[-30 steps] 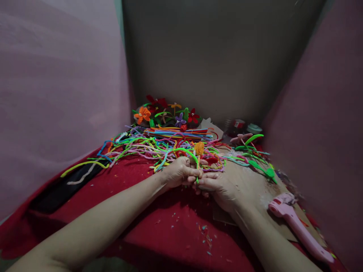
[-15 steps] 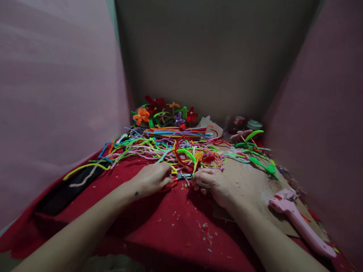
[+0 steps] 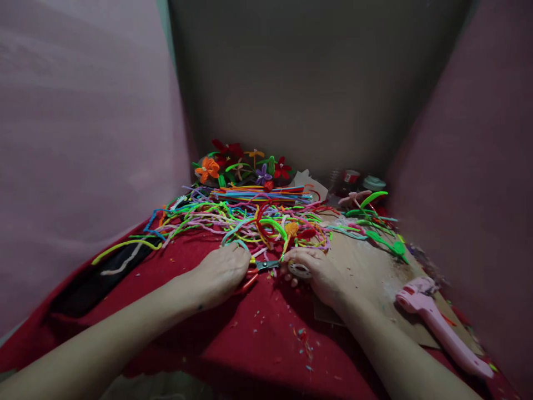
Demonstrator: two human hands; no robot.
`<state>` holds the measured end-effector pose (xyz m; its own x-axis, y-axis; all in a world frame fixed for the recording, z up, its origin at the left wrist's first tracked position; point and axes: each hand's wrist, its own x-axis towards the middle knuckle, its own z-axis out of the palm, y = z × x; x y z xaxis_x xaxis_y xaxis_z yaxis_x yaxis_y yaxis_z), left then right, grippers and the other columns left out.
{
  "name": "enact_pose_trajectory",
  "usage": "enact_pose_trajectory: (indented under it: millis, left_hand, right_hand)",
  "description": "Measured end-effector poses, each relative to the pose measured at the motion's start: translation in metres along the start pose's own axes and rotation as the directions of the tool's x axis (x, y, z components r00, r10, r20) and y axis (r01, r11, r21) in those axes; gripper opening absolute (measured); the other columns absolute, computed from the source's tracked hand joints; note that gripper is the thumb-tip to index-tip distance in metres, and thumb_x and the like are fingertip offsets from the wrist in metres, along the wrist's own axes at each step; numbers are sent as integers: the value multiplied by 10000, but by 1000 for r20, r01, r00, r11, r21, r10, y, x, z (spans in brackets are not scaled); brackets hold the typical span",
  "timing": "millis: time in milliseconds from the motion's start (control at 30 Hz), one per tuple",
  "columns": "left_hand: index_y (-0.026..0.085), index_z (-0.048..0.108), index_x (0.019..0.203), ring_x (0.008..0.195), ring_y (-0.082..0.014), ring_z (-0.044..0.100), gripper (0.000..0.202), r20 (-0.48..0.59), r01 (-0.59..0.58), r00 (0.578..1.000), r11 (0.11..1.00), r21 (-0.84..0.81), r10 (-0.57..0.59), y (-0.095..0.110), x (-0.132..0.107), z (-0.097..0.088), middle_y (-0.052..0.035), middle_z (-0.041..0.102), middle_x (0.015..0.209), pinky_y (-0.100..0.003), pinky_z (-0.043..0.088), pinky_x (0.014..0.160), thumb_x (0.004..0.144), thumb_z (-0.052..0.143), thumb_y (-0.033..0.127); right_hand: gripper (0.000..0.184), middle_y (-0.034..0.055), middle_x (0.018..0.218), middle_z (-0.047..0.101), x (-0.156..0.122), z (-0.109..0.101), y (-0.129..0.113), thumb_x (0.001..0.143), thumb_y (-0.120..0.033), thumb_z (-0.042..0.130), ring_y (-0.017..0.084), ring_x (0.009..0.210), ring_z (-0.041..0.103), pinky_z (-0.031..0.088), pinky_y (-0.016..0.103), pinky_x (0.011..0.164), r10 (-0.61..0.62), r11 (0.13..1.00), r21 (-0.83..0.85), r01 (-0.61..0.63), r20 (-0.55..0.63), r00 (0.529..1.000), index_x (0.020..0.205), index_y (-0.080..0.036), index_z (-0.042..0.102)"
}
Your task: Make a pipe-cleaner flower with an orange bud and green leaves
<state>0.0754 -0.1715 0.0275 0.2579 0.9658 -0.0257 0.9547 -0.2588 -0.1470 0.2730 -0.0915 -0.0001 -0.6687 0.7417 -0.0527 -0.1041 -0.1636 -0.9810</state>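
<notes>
My left hand (image 3: 220,272) lies on the red cloth (image 3: 258,328), its fingers curled round the red handles of a pair of scissors (image 3: 260,266) whose blades point right. Just right of the blades, my right hand (image 3: 318,269) is closed on a small roll of tape (image 3: 298,270) and pinches the green stem of an orange pipe-cleaner flower (image 3: 291,229). Beyond both hands spreads a tangled heap of coloured pipe cleaners (image 3: 245,219).
Finished pipe-cleaner flowers (image 3: 241,166) stand at the back by the wall. A cardboard sheet (image 3: 366,266) lies at right with green pieces (image 3: 381,236) and a pink glue gun (image 3: 437,325). Small jars (image 3: 358,182) sit behind it. Clippings dot the cloth.
My left hand let go of the flower stem, dropped to the cloth and took hold of the scissors. My right hand kept the stem and lowered slightly.
</notes>
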Motion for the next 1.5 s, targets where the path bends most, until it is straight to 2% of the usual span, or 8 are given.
enact_pose_trajectory:
  millis: [100,267,400,633,733,967,1267,1500]
  left_hand:
    - [147,544,861,765,-207,488,170,24,-33,999,999,29,33,6,-10,-4,-97,555,852,-314,395,641,828,377,146]
    - [147,542,979,863,-235,491,223,49,7,999,1000,21,-8,5,-14,-6,-128,541,973,-320,412,652,828,378,149]
    - [155,544,963,822,-229,529,215,113,4,994,1000,-25,-1,3,-18,-12,-117,588,905,-344,420,694,827,377,146]
    - [165,473,1071,889,-263,574,284,139,123,984,990,-74,-111,5,-39,-15,-144,599,1012,-366,422,697,813,355,179]
    - [159,415,1105,844,-270,590,315,136,181,976,981,-75,-170,8,-45,-13,-139,618,953,-347,406,641,798,351,190]
    - [180,366,936,707,-224,581,164,230,204,961,954,-221,-152,26,-46,-24,-82,612,813,-302,357,581,780,357,227]
    - [207,379,847,681,-179,556,111,228,284,952,862,-420,-202,35,-35,-25,-49,589,791,-277,376,620,756,412,260]
    - [212,343,803,656,-161,532,75,184,252,966,834,-491,-183,39,-32,-19,-26,563,759,-260,358,587,780,400,255]
  right_hand:
    - [154,28,588,614,1,0,0,675,-194,485,118,502,529,397,220,460,-20,1000,-2,20,18,1000,646,-145,627]
    - [169,43,616,623,5,-3,4,672,-193,485,114,509,518,362,207,435,-21,1000,-12,21,16,1000,672,-142,646]
    - [166,31,556,608,8,-6,7,681,-217,500,103,445,484,327,202,405,-17,1000,10,17,-9,1000,718,-142,643]
    - [153,9,492,572,8,-8,6,717,-224,482,87,376,419,275,203,373,-62,996,62,61,13,998,685,-146,609]
    - [158,7,482,567,8,-8,5,724,-243,487,89,369,419,276,207,370,-69,994,80,70,-4,998,667,-146,598]
    - [185,4,468,566,10,-6,9,735,-298,514,101,359,423,286,212,355,-78,988,134,75,13,997,749,-141,611]
    - [182,4,464,572,9,-5,6,725,-304,532,101,353,436,290,204,343,-70,977,202,67,8,998,768,-140,598]
    - [181,6,469,586,11,-8,10,732,-304,523,112,361,458,302,200,335,-68,963,263,60,24,997,818,-156,584]
